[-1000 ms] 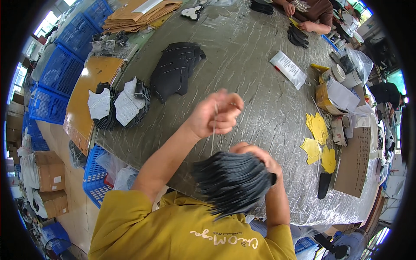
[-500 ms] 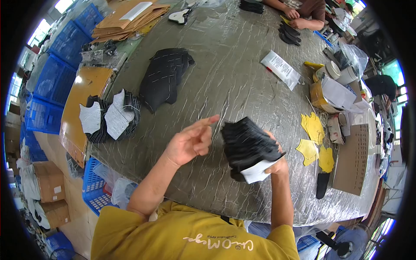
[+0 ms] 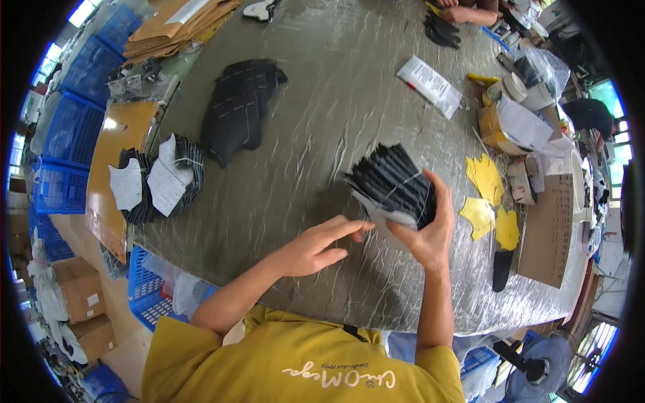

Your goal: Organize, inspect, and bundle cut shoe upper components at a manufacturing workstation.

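My right hand [image 3: 433,232] grips a bundle of black cut fabric pieces [image 3: 403,178], thumb on one side and fingers around the other. A thin pale tie crosses the bundle, and a white piece [image 3: 390,216] lies on its outer face toward me. The bundle is held over the table, tilted. Beside the white piece is my left hand [image 3: 316,248], its fingers stretched out and thumb apart, holding nothing. Its fingertips come up to the white piece's edge; whether they touch I cannot tell.
Black cut pieces [image 3: 238,111] lie on the grey table [image 3: 316,134]. Two tied bundles with white tops [image 3: 171,176] sit at left. Yellow patterns [image 3: 485,180], a white packet [image 3: 430,86] and a cardboard box [image 3: 494,131] stand right. Another person's hand [image 3: 457,15] is at the far edge.
The bundle has turned in my right hand, so its tie and fanned edges now show. My left hand has moved right and toward me, up to the white piece. The view has shifted slightly.
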`<action>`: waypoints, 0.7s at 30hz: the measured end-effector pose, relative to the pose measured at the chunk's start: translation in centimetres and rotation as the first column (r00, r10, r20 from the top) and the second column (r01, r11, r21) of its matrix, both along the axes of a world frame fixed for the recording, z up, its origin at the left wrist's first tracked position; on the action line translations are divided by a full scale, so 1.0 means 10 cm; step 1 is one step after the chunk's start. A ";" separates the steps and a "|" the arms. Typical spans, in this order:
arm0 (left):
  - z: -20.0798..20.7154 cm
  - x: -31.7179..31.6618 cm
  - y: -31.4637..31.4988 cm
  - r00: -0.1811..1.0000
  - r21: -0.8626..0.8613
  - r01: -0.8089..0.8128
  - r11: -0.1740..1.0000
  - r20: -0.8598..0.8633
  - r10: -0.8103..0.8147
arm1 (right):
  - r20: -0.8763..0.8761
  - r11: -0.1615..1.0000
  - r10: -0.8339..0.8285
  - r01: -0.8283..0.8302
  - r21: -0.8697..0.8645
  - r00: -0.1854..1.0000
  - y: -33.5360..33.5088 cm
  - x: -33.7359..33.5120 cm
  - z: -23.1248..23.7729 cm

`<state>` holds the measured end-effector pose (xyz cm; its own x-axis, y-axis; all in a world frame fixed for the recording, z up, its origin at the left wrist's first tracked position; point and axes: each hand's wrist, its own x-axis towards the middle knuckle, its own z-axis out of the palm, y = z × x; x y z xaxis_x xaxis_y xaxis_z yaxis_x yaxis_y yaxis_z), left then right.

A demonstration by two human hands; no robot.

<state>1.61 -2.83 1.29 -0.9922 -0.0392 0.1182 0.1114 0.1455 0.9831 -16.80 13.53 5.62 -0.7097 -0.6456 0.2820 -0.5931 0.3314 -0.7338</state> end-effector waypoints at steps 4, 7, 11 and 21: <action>0.32 -0.17 0.10 0.998 0.012 -0.062 0.998 -0.002 0.062 | 0.010 0.999 -0.026 0.026 0.047 1.000 -0.03 0.02 -0.07; 0.31 -0.34 0.01 0.999 0.000 -0.051 0.999 0.010 0.051 | -0.068 0.981 0.063 -0.049 0.189 0.996 -0.03 0.10 -0.17; 0.31 -0.32 0.19 0.981 -0.374 -0.051 0.926 -0.191 -0.023 | -0.120 0.979 0.035 -0.010 0.205 0.992 -0.07 0.13 -0.19; 0.03 0.02 0.02 0.927 -0.580 -0.309 0.754 -0.007 0.374 | 0.734 0.942 -0.021 0.259 -0.212 0.679 0.09 -0.41 -0.43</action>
<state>1.77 -2.59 1.63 -0.9329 -0.3372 0.1263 -0.1498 0.6824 0.7155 -20.87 14.40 1.35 -0.8426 -0.4992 -0.2020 0.1877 0.0793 -0.9790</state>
